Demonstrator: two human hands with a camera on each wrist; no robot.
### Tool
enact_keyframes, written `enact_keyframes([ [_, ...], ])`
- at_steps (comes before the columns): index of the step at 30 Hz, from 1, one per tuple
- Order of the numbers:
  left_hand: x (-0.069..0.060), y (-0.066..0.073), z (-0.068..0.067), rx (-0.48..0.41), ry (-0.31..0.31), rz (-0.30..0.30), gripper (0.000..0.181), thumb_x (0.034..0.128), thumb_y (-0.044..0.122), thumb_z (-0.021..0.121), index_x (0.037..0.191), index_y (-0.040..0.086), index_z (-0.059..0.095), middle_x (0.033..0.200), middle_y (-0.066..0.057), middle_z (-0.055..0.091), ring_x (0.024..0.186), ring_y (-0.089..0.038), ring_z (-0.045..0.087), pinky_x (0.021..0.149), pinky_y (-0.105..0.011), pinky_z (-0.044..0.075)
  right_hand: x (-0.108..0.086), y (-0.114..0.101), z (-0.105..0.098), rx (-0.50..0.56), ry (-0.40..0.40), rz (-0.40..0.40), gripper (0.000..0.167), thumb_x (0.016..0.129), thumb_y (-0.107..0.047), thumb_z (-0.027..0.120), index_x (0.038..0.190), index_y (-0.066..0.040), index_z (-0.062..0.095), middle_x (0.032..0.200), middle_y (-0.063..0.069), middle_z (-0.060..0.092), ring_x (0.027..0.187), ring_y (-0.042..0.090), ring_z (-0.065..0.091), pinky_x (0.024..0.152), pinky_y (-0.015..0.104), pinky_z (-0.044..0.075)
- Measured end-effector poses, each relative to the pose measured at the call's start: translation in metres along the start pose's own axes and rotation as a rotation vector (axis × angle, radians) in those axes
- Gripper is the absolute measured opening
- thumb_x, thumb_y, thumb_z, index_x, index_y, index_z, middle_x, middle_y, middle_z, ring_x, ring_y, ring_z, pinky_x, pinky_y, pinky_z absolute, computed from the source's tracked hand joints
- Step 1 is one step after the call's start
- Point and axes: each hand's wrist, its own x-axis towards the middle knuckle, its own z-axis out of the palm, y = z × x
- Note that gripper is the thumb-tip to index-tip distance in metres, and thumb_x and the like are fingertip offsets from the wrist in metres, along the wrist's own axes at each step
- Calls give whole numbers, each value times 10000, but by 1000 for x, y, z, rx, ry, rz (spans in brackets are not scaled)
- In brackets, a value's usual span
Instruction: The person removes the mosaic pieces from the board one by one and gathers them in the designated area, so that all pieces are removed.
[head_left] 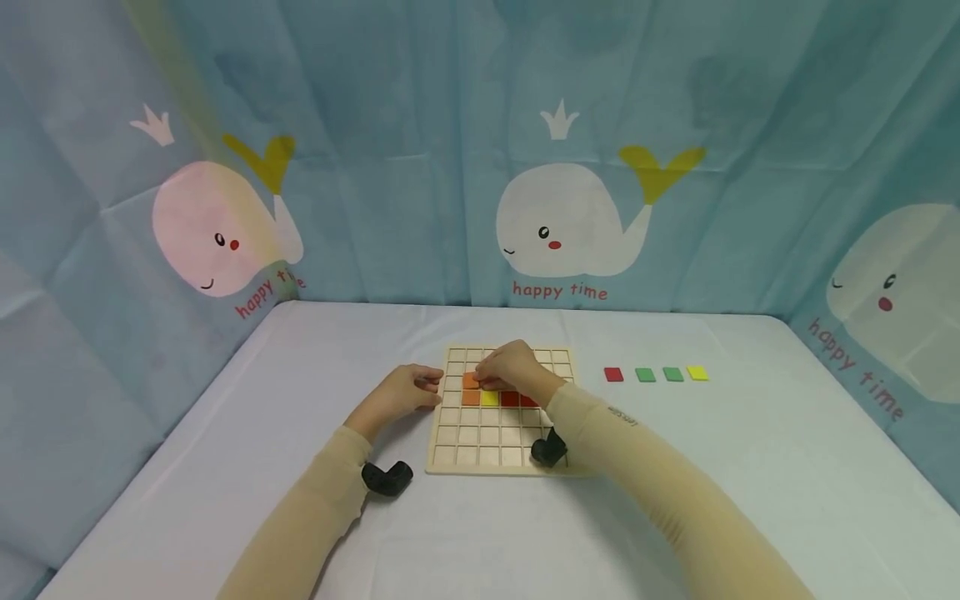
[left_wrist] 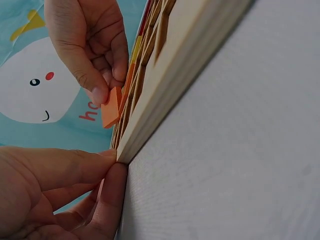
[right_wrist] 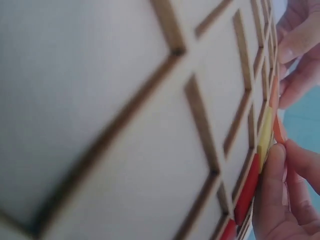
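A wooden grid board (head_left: 477,457) lies flat on the table. At its left edge is my left hand (head_left: 397,393); in the left wrist view, the thumb and a finger pinch the board's rim (left_wrist: 137,142). My right hand (head_left: 517,367) pinches an orange square tile (left_wrist: 111,110), which is tilted over a cell in the board's upper left part. Directly below that cell, another orange tile (head_left: 470,398) sits in the grid. To its right follow a yellow tile (head_left: 490,398) and two red tiles (head_left: 509,399), the last partly covered by the right wrist.
Right of the board, a red tile (head_left: 613,374), two green tiles (head_left: 645,375) and a yellow tile (head_left: 697,373) lie in a row on the white table (head_left: 750,467). Behind the table hangs a blue curtain (head_left: 420,225) with whale prints. Black wrist devices (head_left: 387,478) sit on both arms.
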Motion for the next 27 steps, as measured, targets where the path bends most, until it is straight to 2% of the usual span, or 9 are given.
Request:
enact_keyframes([
  [5, 1, 0, 3, -4, -4, 6, 494, 885, -6, 679, 1364, -36, 563, 1203, -179, 625, 1003, -197, 599, 814, -271, 567, -5, -3, -9, 47, 11, 42, 184, 833, -21, 764, 1007, 32, 742, 851, 117, 749, 558, 140, 670, 625, 268, 598],
  [8, 0, 0, 2, -9, 2, -2, 493, 889, -10, 672, 1368, -31, 560, 1213, -175, 620, 1020, -200, 598, 828, -273, 569, -9, -5, -13, 55, 5, 29, 177, 830, -21, 763, 999, 31, 748, 818, 96, 735, 577, 147, 676, 644, 283, 603],
  [12, -1, -2, -1, -18, 10, -5, 496, 892, -21, 665, 1374, -40, 550, 1222, -187, 612, 1029, -209, 601, 831, -276, 574, -14, -4, -17, 54, -2, 3, 172, 839, -22, 757, 999, 41, 754, 848, 109, 750, 617, 146, 690, 662, 287, 607],
  [18, -3, -1, -3, -6, 0, 20, 505, 890, -21, 671, 1375, -69, 534, 1207, -210, 612, 1004, -214, 607, 812, -288, 576, -19, 3, -26, 65, 10, 11, 192, 831, -13, 768, 1007, 58, 740, 936, 139, 764, 665, 138, 710, 683, 288, 612],
  [22, -3, 0, -1, -1, -7, 24, 500, 895, -19, 666, 1375, -67, 535, 1206, -208, 615, 1010, -208, 606, 824, -290, 575, -22, 6, -39, 68, 15, 14, 205, 854, -35, 752, 1038, 52, 732, 909, 120, 758, 655, 134, 709, 681, 283, 610],
  [27, -1, -1, 1, 4, 0, 14, 500, 895, -15, 666, 1378, -49, 543, 1210, -194, 617, 1013, -208, 599, 808, -276, 567, -26, 8, -57, 45, 0, -12, 256, 881, -65, 734, 1105, 57, 712, 877, 79, 743, 662, 110, 700, 796, 320, 607],
])
